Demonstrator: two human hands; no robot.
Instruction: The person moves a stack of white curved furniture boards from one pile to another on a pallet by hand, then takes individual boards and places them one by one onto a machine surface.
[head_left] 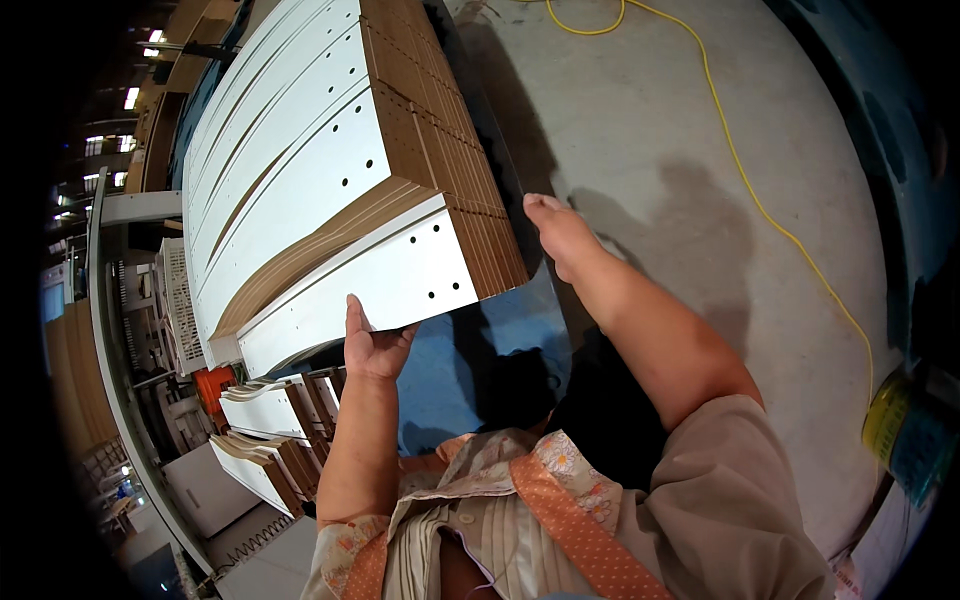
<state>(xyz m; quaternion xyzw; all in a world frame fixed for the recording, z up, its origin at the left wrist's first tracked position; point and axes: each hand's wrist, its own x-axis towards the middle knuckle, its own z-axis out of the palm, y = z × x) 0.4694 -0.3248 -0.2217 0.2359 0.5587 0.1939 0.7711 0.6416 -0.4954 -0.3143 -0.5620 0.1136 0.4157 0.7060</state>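
A tall stack of white-faced boards with brown edges [300, 130] and dark drilled holes lies in front of me. At its near side is a white board [370, 285] with a few holes at its right end and a curved lower edge. My left hand [375, 348] grips this board's near edge, thumb up on the white face, the other fingers mostly hidden below. Off the right end of the stack, my right hand [556, 235] is stretched out with a small gap to the brown edges. Nothing shows in it.
Smaller stacks of white boards [265, 410] stand at the lower left, beside an orange object [213, 390] and a grey metal frame [125, 350]. A blue surface [470, 350] lies below the stack. A yellow cable [740, 170] crosses the concrete floor toward a yellow-and-teal cylinder [900, 430].
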